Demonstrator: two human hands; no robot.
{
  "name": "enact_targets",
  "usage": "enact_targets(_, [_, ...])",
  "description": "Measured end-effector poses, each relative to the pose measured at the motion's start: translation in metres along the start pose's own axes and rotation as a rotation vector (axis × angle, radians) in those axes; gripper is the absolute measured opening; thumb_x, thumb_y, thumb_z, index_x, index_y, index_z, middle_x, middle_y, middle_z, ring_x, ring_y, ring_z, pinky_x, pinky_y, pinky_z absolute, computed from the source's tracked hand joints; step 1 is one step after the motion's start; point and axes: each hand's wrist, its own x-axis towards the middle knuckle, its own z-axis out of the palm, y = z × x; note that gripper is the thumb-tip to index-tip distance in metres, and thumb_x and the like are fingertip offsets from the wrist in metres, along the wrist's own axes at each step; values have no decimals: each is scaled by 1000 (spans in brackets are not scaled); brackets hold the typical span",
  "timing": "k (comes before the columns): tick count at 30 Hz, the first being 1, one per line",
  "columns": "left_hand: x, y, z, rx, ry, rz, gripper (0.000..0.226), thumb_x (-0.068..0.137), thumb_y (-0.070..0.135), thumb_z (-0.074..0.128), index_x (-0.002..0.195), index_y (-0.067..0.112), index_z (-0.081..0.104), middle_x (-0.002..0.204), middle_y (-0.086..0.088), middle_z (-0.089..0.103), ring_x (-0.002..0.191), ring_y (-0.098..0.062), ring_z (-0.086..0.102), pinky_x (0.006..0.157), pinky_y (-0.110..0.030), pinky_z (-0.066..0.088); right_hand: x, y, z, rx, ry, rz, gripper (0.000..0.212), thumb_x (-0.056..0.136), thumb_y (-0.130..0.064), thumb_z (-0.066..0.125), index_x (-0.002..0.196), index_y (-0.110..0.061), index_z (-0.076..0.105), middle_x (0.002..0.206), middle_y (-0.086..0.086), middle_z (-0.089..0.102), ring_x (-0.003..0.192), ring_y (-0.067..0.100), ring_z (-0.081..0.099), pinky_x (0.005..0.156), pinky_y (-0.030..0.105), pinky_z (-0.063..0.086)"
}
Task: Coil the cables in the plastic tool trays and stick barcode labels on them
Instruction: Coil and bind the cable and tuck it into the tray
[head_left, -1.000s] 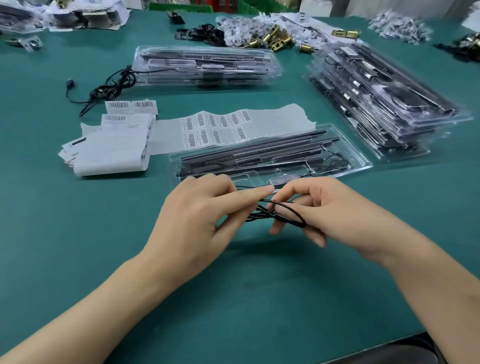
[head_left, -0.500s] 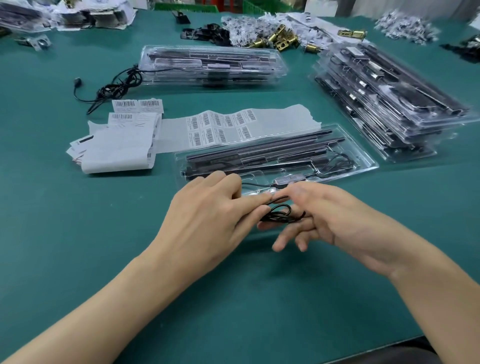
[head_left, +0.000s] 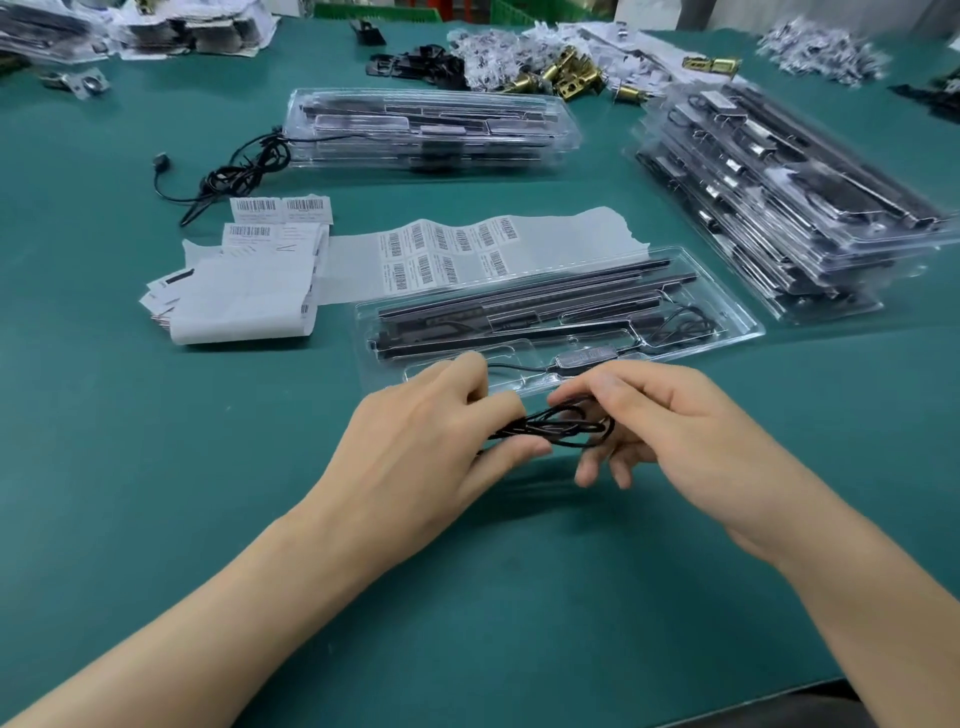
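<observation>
- Both hands are on the cable (head_left: 556, 428): the left hand (head_left: 415, 447) pinches one end of the small black bundle between thumb and forefinger, while the right hand (head_left: 675, 421) curls its upper fingers round the other end and its lower fingers hang loose
- The bundle sits just below centre frame, lifted off the green table (head_left: 156, 467), and two anchor points hold the loops flat and together; my read is that the coil is nearly wound
- One strand runs up from the bundle to the in-line controller (head_left: 582, 361), which lies in the near channel of the open tray (head_left: 748, 327); the cable is tethered there, which likely explains coiling right at the tray's near edge
- The tray lies centre frame with long black rods along it and another dark loop of wire at its right end
- The label sheet (head_left: 457, 254) lies against the tray's far edge with its barcodes face up, handy for the sticking step, which I judge not yet done here
- Folded backing paper (head_left: 244, 301) sits centre left
- There are stacked trays upper centre (head_left: 431, 127) and at the right edge (head_left: 779, 208), and a loose tangled cable (head_left: 244, 166) upper left
</observation>
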Motion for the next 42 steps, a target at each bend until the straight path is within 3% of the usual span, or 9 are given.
enact_targets(5, [1,-1,-2,5,77,-65,45,99,63,43,82,24,60,81,8,37,65,-11,34,42,-27,31,-7,7,6,-216,-17,-66,32,109,-32,42,125,-38,69,99,-1,77,83,29,69,71,40,54])
enact_targets(7, [1,-2,-1,-6,78,-55,44,100,60,44,80,22,56,81,8,37,64,-11,32,41,-27,31,-7,9,14,-306,25,-84,32,108,-34,42,126,-41,67,90,-6,73,78,13,65,73,30,51])
enact_targets(9, [0,-3,1,-38,74,-40,42,100,58,45,80,22,55,83,8,37,65,-10,31,42,-28,33,-6,5,19,-316,68,-99,31,108,-33,41,121,-38,69,85,-9,69,74,6,59,71,20,47])
enact_targets(13, [0,-5,2,-128,93,-42,44,98,59,47,83,20,58,87,7,40,68,-11,30,43,-32,39,-1,-1,22,-322,28,-57,35,108,-40,37,100,-31,70,81,1,65,78,20,56,78,39,49])
enact_targets(18, [-1,-7,2,-158,91,9,45,97,58,51,84,17,62,87,5,42,66,-11,31,43,-33,41,3,-3,25,-434,-44,-19,47,104,-54,34,83,-21,59,65,-11,43,62,7,40,61,30,36])
enact_targets(26, [0,-14,-4,-200,38,-3,47,91,65,53,96,23,71,86,9,49,64,-11,42,53,-34,47,6,1,22,-515,-55,-146,48,100,-57,35,71,-23,51,63,-5,46,59,8,41,59,32,35])
enact_targets(33, [9,-43,-25,-631,-38,-111,11,94,23,66,100,23,75,81,10,71,76,-13,65,64,-35,54,8,14,16,-375,9,-79,48,106,-49,37,76,-12,43,65,-9,36,61,10,33,57,29,29])
enact_targets(37, [6,-54,-32,-885,-234,-188,23,89,31,73,111,33,71,91,3,77,86,-17,74,80,-26,58,10,14,18,-379,64,-106,44,107,-45,38,73,-17,42,63,-11,38,60,8,34,57,27,30])
enact_targets(42, [6,-51,-34,-1209,-261,-275,33,77,28,82,109,29,73,86,-6,76,83,-21,73,73,-25,57,9,12,22,-444,142,-149,46,109,-43,40,69,-19,40,60,-13,36,57,5,32,54,24,30])
